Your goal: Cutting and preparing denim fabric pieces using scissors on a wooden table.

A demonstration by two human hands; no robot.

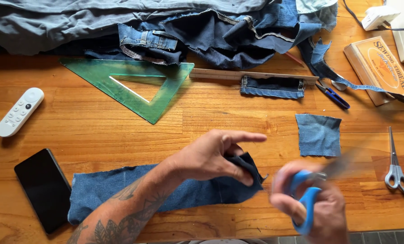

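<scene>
Left hand: the end of a long denim strip (166, 192) is pinched between thumb and curled fingers of the left hand (215, 156), with the forefinger held out straight toward the right.
Right hand: the blue-handled scissors (308, 192) are gripped by the right hand (317, 208), fingers closed through the loops; the blades are blurred, so whether they are open cannot be told.
Denim strip: most of it is laid flat on the bench (98, 131), running from beside the black phone (44, 190) to the raised end under the left hand.
Risk to fingers: the pinching fingers are held just beside the scissor blades, so a finger could be nicked if the blades are closed before the cloth edge is clearly seen.
Risk to the cut: only one end is held and the rest lies slack, so the strip could be dragged or twisted and a crooked or frayed edge produced.
Risk from motion: the right hand is smeared in the picture, which suggests speed; a wrong spot on the cloth could be caught.
Nearby things: a small denim square (318, 134), metal scissors (396, 169), a green set square (134, 86), a wooden ruler (251, 75) and a white remote (19, 112) are set well apart from the hands and are unlikely to be disturbed.
Phone: its edge is touched or nearly touched by the strip, so it could be nudged if the cloth is pulled hard.
</scene>
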